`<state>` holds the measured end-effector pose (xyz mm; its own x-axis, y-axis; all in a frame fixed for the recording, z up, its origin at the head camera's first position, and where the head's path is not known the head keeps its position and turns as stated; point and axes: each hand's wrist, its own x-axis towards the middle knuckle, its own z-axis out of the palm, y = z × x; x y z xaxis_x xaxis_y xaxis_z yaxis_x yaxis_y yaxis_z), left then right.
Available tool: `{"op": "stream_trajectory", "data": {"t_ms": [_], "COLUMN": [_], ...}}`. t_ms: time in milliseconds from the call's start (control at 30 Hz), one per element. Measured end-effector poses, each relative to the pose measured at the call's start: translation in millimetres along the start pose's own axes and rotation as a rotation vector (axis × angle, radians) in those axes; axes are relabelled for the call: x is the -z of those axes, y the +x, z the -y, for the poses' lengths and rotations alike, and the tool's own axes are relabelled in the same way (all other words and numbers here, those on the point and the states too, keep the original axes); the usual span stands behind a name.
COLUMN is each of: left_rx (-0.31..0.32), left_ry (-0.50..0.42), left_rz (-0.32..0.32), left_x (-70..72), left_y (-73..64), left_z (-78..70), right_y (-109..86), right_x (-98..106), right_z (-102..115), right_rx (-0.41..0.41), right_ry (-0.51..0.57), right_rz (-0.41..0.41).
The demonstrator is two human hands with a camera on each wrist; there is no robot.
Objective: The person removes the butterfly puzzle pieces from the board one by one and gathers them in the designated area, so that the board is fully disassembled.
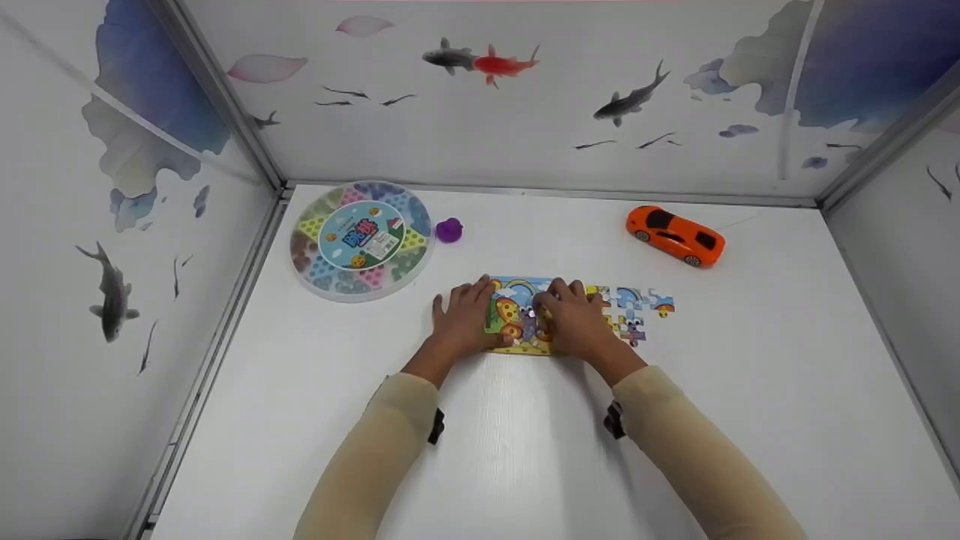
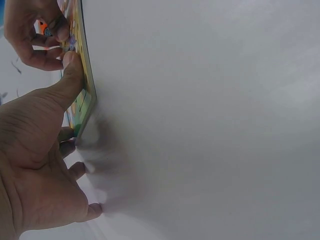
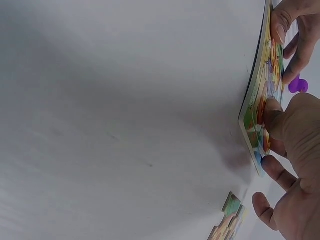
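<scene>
So the puzzle (image 1: 523, 319) lies on the tabletop (image 1: 517, 450) right between my hands, long side running left to right. My left hand (image 1: 463, 322) is spread at its left end, thumb on the face. Right hand (image 1: 579, 321) has bent fingers on it; can't tell if they're pinching anything. Loose pieces (image 1: 628, 298) sit just right, so the right hand's way nearer.

round case (image 1: 339, 241) — large characters (image 1: 361, 232), too blurred to read | white sticker (image 1: 384, 245) — print illegible
</scene>
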<state>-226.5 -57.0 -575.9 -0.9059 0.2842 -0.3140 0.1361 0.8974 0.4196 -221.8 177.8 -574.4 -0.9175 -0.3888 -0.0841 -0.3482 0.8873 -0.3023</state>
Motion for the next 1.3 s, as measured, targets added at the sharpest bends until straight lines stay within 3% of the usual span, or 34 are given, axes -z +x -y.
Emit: {"op": "stream_trajectory", "data": {"t_ms": [567, 800, 1100, 1300], "left_rx": [-0.008, -0.012, -0.010, -0.001], "left_ry": [-0.005, 0.009, 0.011, 0.013], "left_rz": [-0.029, -0.032, -0.019, -0.021], "left_x": [2.6, 3.3, -0.3, 1.2], "left_y": [-5.7, -8.6, -2.0, -4.7], "left_z": [-4.5, -4.7, 0.1, -1.3], "right_y": [0.0, -4.7, -8.5, -12.8], "right_x": [0, -1, 1, 1], "right_z": [4, 1, -4, -11], "right_rx": [0.031, 0.088, 0.112, 0.134], "right_ry": [-0.024, -0.076, -0.073, -0.031], "right_rz": [-0.015, -0.003, 0.004, -0.081]}}
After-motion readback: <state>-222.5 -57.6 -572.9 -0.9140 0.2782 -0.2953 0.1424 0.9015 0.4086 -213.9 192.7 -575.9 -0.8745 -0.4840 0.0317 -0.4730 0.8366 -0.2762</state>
